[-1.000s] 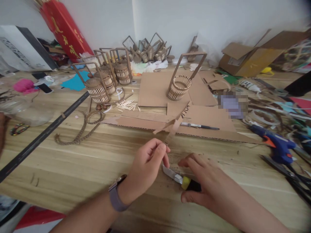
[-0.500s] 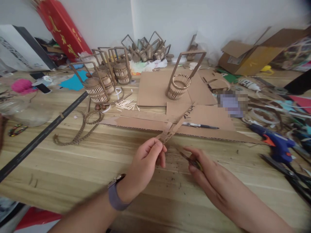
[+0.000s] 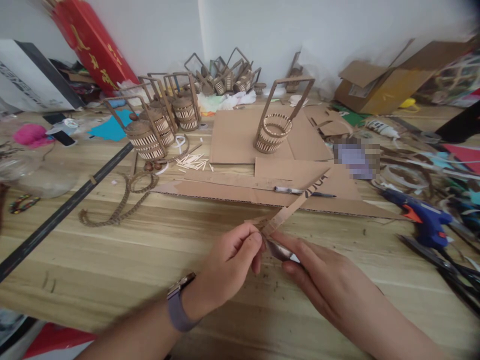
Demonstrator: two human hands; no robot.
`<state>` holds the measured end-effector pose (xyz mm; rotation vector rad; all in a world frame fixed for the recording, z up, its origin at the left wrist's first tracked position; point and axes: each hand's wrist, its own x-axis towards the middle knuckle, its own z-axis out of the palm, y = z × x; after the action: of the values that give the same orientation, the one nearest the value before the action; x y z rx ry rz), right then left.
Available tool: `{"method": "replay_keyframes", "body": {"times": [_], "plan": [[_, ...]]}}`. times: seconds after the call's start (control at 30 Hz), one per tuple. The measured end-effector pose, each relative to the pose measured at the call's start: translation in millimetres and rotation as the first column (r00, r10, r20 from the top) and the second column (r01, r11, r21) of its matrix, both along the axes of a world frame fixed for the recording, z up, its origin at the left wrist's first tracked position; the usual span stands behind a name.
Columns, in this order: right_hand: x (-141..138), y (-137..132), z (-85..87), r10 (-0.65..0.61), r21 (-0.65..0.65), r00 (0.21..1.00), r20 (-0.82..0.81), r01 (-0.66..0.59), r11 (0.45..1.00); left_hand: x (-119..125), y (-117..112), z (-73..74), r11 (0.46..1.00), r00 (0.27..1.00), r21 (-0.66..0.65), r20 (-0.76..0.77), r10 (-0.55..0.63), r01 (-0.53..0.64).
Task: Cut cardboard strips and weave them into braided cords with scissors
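My left hand (image 3: pixel 228 265) pinches the near end of a long cardboard strip (image 3: pixel 296 204) that slants up to the right, with dark writing near its far end. My right hand (image 3: pixel 318 282) is closed around a utility knife (image 3: pixel 282 251); its metal blade lies against the strip just beside my left fingertips. Both hands hover over the wooden table (image 3: pixel 112 260) near its front edge. A grey watch sits on my left wrist.
Flat cardboard sheets (image 3: pixel 240 135) lie behind the hands with a pen (image 3: pixel 300 191) on them. An open cardboard basket (image 3: pixel 273 131) stands there, several more baskets (image 3: pixel 157 127) at back left. A blue glue gun (image 3: pixel 423 220), a black ruler (image 3: pixel 63 212) and braided cord (image 3: pixel 123 200) lie around.
My right hand picked the knife off the table and brought its blade up to the strip. The strip swung from pointing up to slanting right. My left hand kept its pinch.
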<state>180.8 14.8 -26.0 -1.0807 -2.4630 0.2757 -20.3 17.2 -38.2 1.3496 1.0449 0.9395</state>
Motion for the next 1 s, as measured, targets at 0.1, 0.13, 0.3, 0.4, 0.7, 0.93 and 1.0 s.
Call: {"method": "replay_keyframes", "body": {"times": [0.1, 0.13, 0.3, 0.4, 0.7, 0.93, 1.0], "plan": [[0.7, 0.4, -1.8, 0.004, -0.003, 1.000, 0.019, -0.004, 1.000, -0.7, -0.1, 0.5, 1.000, 1.000, -0.004, 0.004, -0.002, 0.002], [0.8, 0.5, -2.3, 0.002, -0.005, 1.000, 0.020, -0.002, 1.000, -0.9, -0.2, 0.6, 1.000, 1.000, -0.006, 0.003, -0.003, 0.003], [0.4, -0.1, -3.1, -0.005, -0.009, 1.000, 0.005, 0.005, 1.000, -0.8, -0.9, 0.6, 1.000, 1.000, 0.001, -0.007, -0.004, 0.004], [0.2, -0.7, -2.6, -0.009, -0.026, 1.000, -0.010, 0.009, 1.000, -0.7, -0.9, 0.3, 1.000, 1.000, 0.003, 0.000, -0.005, 0.005], [0.1, 0.1, -1.5, -0.011, -0.051, 0.999, -0.034, 0.010, 0.999, -1.0, 0.0, 0.8, 1.000, 1.000, 0.008, 0.001, 0.000, 0.000], [0.3, -0.8, -1.6, -0.009, -0.040, 1.000, -0.026, 0.008, 0.999, -1.8, -0.1, -1.0, 1.000, 1.000, 0.010, -0.006, 0.003, -0.003], [-0.1, -0.8, -1.1, -0.013, -0.060, 0.999, -0.029, 0.011, 0.998, -2.1, -0.3, -1.0, 1.000, 1.000, 0.015, -0.016, 0.006, -0.006]]}}
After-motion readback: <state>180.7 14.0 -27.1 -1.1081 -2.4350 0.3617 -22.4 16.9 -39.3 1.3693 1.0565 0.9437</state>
